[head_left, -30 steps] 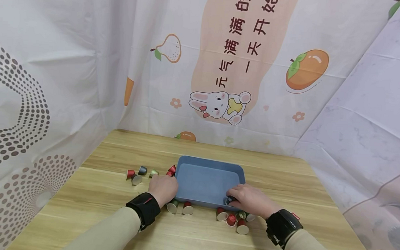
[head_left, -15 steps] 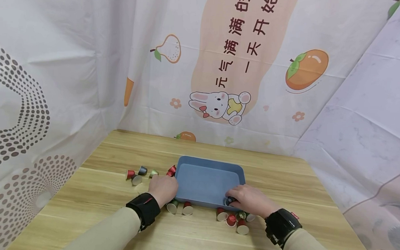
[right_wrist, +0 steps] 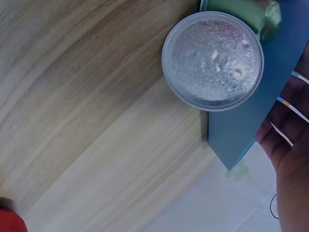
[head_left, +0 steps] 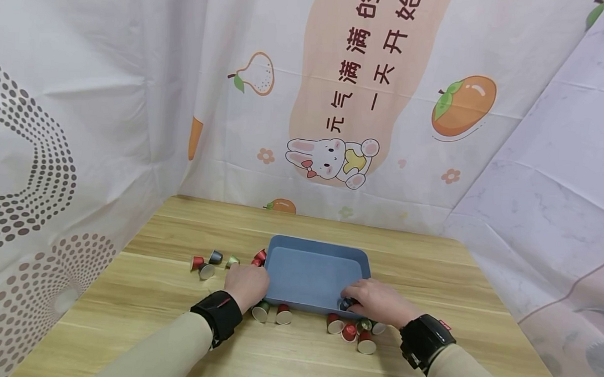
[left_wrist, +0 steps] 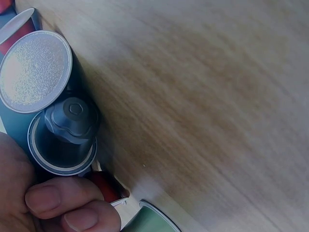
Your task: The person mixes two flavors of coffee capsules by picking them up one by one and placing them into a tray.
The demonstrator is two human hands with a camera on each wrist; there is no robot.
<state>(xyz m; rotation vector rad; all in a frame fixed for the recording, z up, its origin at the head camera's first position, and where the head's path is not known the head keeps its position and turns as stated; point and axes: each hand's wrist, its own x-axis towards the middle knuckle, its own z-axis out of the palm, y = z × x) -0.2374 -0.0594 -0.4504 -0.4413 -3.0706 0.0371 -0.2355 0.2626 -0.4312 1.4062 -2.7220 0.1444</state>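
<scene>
My left hand (head_left: 247, 283) rests at the tray's left side with its fingers curled. In the left wrist view, a dark coffee capsule (left_wrist: 72, 118) sits right beside those curled fingers (left_wrist: 48, 199), and a red capsule (left_wrist: 108, 186) peeks out behind them. The thumb is hidden, and I cannot tell whether that hand encloses anything. Over the front right corner of the blue-grey tray (head_left: 320, 245), my right hand (head_left: 378, 302) holds a dark capsule (head_left: 347, 305) low inside the rim. Its fingers reach behind the tray wall in the right wrist view.
Red and green capsules (head_left: 366, 342) cluster at the tray's front right, and a red one (head_left: 283, 314) stands along the front wall. Several more, including a grey one (head_left: 216, 257), lie to the left. Bare wood tabletop (head_left: 419, 259) extends right of the tray, up to the cloth backdrop.
</scene>
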